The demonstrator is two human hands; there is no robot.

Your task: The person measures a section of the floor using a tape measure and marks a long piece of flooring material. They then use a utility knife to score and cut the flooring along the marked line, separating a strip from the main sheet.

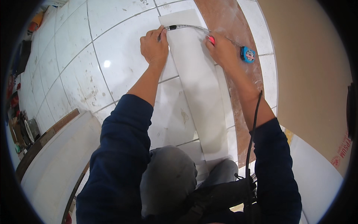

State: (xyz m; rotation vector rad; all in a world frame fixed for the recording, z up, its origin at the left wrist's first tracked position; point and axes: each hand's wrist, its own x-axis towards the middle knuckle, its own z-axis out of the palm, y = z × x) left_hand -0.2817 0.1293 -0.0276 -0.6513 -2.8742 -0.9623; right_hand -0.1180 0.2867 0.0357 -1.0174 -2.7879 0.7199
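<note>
Across the far end of the long tile [201, 93], the tape [188, 26] lies crosswise: left hand [153, 46] pinches its end, right hand [220, 50] grips a red marker [211, 39], case [248, 54] beyond.

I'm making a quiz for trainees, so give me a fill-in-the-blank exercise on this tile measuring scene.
1. The left hand pins the end of the tape blade at the pale strip tile's ____ edge.
2. The right hand holds a ____ marker.
3. The blue tape measure case lies on the ____ floor band.

Missing words: left; red; brown
</note>
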